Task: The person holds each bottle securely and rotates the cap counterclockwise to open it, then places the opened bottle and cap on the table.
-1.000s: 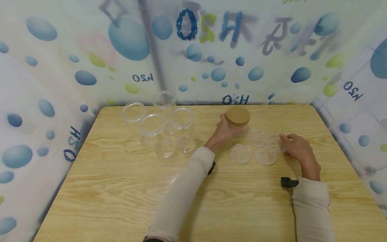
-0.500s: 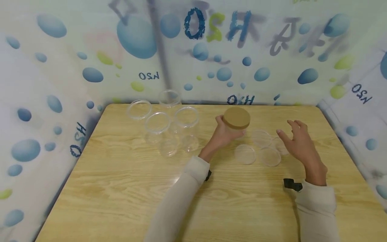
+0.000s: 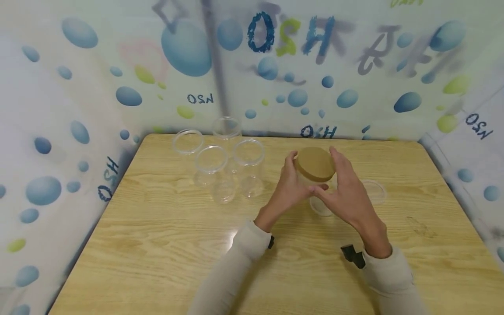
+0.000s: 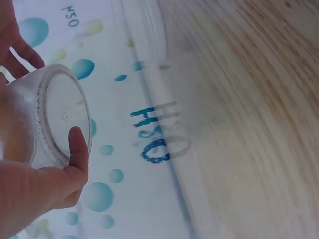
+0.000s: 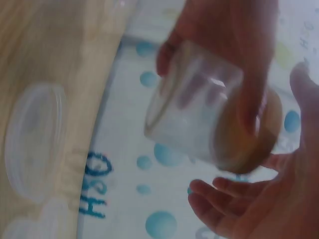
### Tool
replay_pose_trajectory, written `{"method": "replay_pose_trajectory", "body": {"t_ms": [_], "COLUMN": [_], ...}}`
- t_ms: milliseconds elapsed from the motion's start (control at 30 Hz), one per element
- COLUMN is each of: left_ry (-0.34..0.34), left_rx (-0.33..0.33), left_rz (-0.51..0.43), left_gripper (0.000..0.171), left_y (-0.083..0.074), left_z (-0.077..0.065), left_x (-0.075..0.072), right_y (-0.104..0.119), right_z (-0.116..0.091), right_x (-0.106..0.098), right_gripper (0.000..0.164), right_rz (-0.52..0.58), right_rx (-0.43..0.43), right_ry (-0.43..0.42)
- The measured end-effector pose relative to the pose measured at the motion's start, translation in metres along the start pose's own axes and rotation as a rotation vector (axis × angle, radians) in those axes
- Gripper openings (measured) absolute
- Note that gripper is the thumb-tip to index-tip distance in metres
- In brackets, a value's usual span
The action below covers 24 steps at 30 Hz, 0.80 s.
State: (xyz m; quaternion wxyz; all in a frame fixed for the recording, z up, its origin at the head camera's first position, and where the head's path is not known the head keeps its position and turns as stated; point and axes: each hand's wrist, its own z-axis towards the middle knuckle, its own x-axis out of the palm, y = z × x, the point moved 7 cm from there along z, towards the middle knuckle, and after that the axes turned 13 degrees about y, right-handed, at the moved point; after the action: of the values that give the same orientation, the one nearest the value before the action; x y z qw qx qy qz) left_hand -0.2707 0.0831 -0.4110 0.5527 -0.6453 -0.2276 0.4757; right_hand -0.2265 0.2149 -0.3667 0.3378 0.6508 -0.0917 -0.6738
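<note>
My left hand [image 3: 293, 181] grips a clear jar [image 5: 187, 104] with a gold-brown lid [image 3: 315, 164], raised over the table. Its fingers wrap the jar's side, and one fingertip lies by the jar's clear bottom [image 4: 67, 109]. My right hand [image 3: 348, 192] is at the other side of the lid; in the right wrist view its fingers [image 5: 214, 201] are spread around the lid, and contact is hard to tell. Clear round discs like lids lie beneath the hands: one disc [image 3: 322, 209] shows below them, another disc [image 3: 376, 191] to the right. The rest are hidden by the right hand.
Several clear open-topped jars [image 3: 211, 162] stand in a group at the table's back left. The wooden table [image 3: 165, 245] ends at a patterned wall sheet [image 3: 275, 87] behind. Black wrist cameras [image 3: 353, 256] sit at both cuffs.
My right hand has left the clear discs, opened, and moved left to the lidded jar. The left hand still holds the jar, lifted and nearer. The head view has shifted slightly.
</note>
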Motion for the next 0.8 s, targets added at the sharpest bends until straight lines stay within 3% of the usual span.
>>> {"method": "replay_pose_trajectory", "body": {"t_ms": [233, 367, 467, 633, 800], "left_ry": [-0.113, -0.174, -0.156, -0.082, 0.042], "left_rx": [0.177, 0.237, 0.237, 0.24, 0.256], "left_rz": [0.436, 0.586, 0.555, 0.366, 0.19], "left_gripper": [0.087, 0.08, 0.081, 0.085, 0.09], "left_y": [-0.031, -0.041, -0.041, -0.033, -0.026], "left_z": [-0.027, -0.034, -0.036, -0.036, -0.035], "left_x": [0.006, 0.01, 0.011, 0.011, 0.009], "right_y": [0.02, 0.026, 0.029, 0.031, 0.032], "right_z": [-0.005, -0.008, -0.009, -0.01, -0.008], "right_x": [0.004, 0.002, 0.001, 0.001, 0.001], "right_gripper": [0.09, 0.078, 0.073, 0.071, 0.07], "right_rz": [0.016, 0.036, 0.046, 0.047, 0.049], "right_rx": [-0.016, 0.008, 0.003, -0.029, -0.117], "right_ry": [-0.146, -0.21, -0.238, -0.23, -0.183]}}
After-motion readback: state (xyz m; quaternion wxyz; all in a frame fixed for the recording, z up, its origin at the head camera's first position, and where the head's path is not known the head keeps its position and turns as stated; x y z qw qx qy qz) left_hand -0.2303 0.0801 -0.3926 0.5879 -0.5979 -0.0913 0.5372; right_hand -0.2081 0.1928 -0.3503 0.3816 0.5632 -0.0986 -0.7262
